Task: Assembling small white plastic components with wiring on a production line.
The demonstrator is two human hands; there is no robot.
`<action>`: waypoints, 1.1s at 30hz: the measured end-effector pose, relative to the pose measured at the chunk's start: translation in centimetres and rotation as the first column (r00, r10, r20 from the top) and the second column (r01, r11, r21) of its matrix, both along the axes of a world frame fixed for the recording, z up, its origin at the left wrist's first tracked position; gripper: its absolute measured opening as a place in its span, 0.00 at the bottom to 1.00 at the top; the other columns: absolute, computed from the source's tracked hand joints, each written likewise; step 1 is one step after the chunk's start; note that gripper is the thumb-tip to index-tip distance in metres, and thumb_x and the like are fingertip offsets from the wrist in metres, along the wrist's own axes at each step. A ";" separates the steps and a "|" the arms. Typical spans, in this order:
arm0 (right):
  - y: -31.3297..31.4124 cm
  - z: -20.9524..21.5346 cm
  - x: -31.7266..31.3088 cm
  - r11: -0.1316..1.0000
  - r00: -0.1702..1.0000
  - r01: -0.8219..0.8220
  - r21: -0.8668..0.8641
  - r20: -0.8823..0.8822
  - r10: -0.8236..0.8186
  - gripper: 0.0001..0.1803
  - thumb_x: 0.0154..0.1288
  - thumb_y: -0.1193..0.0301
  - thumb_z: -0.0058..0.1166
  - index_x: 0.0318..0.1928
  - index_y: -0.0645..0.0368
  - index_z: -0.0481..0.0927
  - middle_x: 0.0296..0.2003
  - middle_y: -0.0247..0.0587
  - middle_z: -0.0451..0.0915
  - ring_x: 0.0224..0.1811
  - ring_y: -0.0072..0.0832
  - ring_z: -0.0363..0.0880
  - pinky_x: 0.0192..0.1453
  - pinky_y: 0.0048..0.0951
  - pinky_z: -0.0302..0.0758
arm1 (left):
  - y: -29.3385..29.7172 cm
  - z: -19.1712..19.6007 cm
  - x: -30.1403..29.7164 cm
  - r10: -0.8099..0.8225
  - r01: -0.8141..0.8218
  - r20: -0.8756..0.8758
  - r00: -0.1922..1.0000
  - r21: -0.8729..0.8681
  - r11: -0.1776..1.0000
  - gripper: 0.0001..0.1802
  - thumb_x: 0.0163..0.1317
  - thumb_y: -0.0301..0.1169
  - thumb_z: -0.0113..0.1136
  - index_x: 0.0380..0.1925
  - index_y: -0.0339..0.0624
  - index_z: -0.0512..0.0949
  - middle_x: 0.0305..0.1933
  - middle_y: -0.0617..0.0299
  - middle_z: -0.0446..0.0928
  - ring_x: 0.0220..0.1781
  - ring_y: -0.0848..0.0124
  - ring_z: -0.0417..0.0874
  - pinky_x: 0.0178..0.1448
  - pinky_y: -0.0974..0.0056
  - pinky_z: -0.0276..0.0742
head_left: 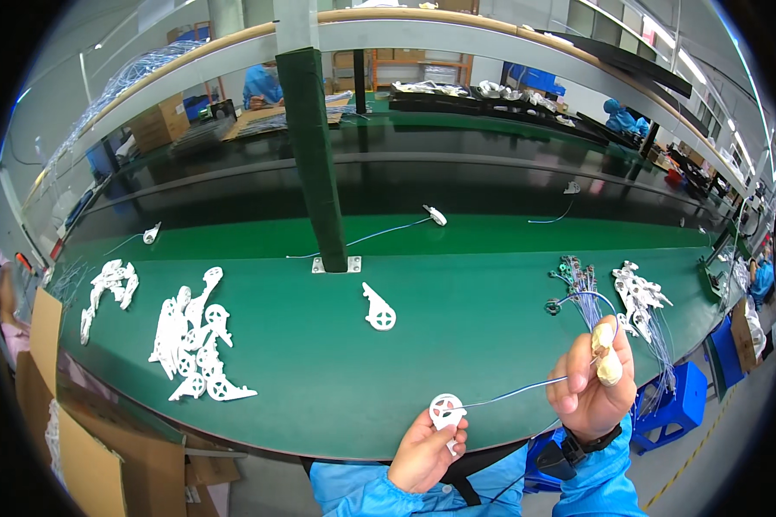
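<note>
Near the table's front edge, my left hand [428, 448] pinches a white plastic part [447, 408] by its narrow end, its round spoked end facing up. A thin blue-white wire [513, 395] runs from that part to my right hand [593, 379]. My right hand is raised, its fingers closed on the wire, with pale yellow finger cots [607, 355] on fingertips. Beyond the hand, wire curves over to a small dark round piece [552, 306]. Another white part [379, 310] of similar shape lies by itself on the green table.
White parts lie in a pile [190, 340] on the left, with a smaller group [109, 289] beyond it. At right are a wire bundle [581, 284] and more white parts [638, 293]. A green post [310, 155] rises mid-table; a dark conveyor belt [457, 185] runs behind. Cardboard boxes [90, 439] stand lower left.
</note>
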State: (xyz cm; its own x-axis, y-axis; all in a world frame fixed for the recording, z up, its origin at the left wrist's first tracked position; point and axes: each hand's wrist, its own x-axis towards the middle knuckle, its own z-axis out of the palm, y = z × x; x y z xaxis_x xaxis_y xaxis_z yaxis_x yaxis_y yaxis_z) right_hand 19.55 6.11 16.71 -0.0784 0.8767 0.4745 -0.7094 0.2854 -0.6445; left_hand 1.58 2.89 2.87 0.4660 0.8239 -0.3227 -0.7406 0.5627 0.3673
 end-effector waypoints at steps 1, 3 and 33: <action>0.0 0.1 0.0 1.000 1.000 0.002 -0.001 0.001 -0.002 0.09 0.68 0.71 0.42 0.46 0.57 0.63 0.26 0.54 0.74 0.19 0.38 0.74 0.21 0.33 0.72 | 0.0 0.1 0.0 0.003 -0.002 0.024 1.000 -0.021 1.000 0.15 0.63 0.19 0.46 0.50 0.44 0.66 0.41 0.58 0.72 0.36 0.71 0.70 0.37 0.67 0.67; 0.1 0.2 -0.1 1.000 1.000 -0.002 0.008 -0.005 0.002 0.08 0.68 0.71 0.42 0.46 0.57 0.63 0.26 0.55 0.74 0.18 0.38 0.74 0.21 0.33 0.72 | -0.1 0.2 0.1 0.006 -0.004 0.049 0.999 -0.043 0.999 0.15 0.63 0.19 0.46 0.50 0.44 0.66 0.42 0.57 0.72 0.36 0.72 0.70 0.37 0.67 0.67; -2.2 -2.3 5.2 0.994 0.994 -0.005 0.111 0.112 -0.008 0.10 0.62 0.77 0.48 0.39 0.62 0.62 0.23 0.64 0.74 0.18 0.43 0.74 0.21 0.37 0.71 | -0.5 1.1 -0.7 0.110 -0.108 0.065 0.992 -0.029 0.994 0.10 0.66 0.25 0.42 0.47 0.42 0.66 0.37 0.55 0.73 0.30 0.70 0.71 0.32 0.66 0.65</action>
